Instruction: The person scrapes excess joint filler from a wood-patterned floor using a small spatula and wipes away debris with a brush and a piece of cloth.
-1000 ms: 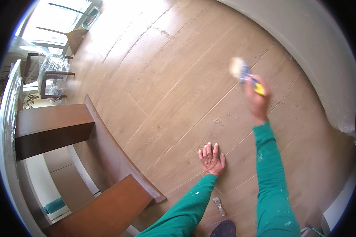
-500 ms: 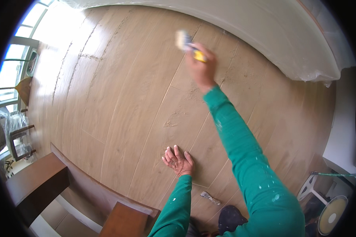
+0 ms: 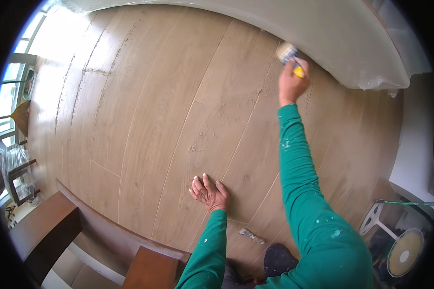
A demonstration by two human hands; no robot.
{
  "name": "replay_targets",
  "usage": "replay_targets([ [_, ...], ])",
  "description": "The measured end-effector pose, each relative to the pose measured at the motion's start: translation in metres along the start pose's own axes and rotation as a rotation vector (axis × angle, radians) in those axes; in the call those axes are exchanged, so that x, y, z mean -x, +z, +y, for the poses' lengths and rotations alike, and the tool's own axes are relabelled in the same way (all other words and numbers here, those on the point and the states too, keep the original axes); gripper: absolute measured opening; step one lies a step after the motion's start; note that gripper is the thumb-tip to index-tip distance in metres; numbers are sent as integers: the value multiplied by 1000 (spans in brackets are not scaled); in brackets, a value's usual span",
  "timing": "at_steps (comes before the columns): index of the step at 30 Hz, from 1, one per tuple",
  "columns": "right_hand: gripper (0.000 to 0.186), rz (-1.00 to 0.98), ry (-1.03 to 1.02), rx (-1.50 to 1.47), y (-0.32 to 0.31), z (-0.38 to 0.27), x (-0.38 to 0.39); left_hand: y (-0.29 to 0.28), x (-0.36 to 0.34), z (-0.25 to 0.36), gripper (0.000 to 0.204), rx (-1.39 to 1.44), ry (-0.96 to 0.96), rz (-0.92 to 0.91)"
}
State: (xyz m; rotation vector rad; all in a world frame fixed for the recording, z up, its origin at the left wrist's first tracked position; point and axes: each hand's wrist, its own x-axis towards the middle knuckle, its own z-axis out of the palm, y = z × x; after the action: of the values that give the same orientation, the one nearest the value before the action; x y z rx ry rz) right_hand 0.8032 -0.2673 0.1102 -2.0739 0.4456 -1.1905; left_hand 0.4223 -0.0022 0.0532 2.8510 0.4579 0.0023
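Reaching far out to the right, my right hand (image 3: 294, 85) is wrapped round the yellow handle of a paintbrush (image 3: 288, 54). The brush's pale, wide bristles are at the wooden floor (image 3: 178, 120), close to the edge of a plastic-wrapped piece of furniture (image 3: 323, 43). My left hand (image 3: 209, 194) lies palm down on the planks with its fingers spread, holding nothing. Between the hands, loose brownish debris (image 3: 202, 142) is scattered over the planks. A small whitish, crumpled-looking object (image 3: 251, 235) rests on the floor near my knee.
Dark debris lines (image 3: 89, 72) run along plank seams at the far left. Brown wooden steps (image 3: 48, 226) edge the lower left. A round-headed fan (image 3: 405, 253) lies at the lower right. A wrapped chair (image 3: 21, 176) stands by the window.
My right hand has swung the paintbrush to the right, toward the wrapped furniture. The left hand stays flat on the floor, and the whole view has shifted slightly.
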Motion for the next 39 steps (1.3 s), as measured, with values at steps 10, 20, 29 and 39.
replay_targets([
  [10, 15, -460, 303, -78, 97, -62, 39, 2, 2, 9, 69, 25, 8, -19],
  [20, 15, -810, -611, -284, -6, -124, 20, 5, 5, 5, 70, 12, 12, 15],
  [29, 19, -958, -481, 63, 73, -30, -86, 5, 3, 11, 70, 60, -9, -42],
  [39, 20, -664, -322, 30, 118, -47, -19, 7, 7, 15, 68, 68, 11, -4],
])
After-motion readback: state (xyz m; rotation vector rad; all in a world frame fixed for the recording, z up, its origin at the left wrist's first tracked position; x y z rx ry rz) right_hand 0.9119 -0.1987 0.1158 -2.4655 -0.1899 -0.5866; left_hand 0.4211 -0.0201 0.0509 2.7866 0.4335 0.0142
